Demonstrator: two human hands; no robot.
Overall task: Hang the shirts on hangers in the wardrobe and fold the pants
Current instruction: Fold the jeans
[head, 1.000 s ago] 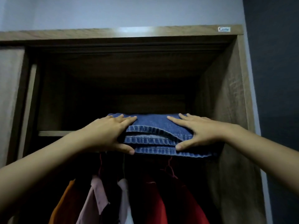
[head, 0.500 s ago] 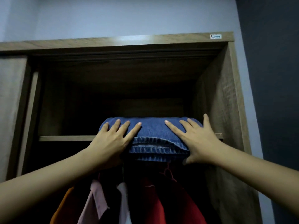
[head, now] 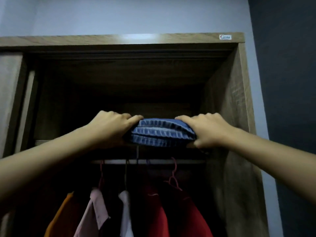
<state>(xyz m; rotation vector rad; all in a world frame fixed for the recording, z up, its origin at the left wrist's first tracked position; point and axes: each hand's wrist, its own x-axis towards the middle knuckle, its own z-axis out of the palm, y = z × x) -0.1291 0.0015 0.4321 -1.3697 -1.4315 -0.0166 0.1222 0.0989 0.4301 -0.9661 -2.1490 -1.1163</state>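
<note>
Folded jeans (head: 162,133) lay at the wardrobe shelf (head: 41,142) edge, left hand (head: 111,129) with grip clamped on one end, right hand (head: 209,131) likewise on the other, shirts (head: 153,211) hung on the rail (head: 153,161) beneath.

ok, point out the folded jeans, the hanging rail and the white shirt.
folded jeans (head: 162,134), head view, front face of the stacked folds.
hanging rail (head: 159,161), head view, bare middle stretch.
white shirt (head: 125,209), head view, upper front below the collar.

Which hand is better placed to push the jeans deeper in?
Probably left: left hand grips the jeans with free shelf beside it; right hand is close to the side wall.
</note>
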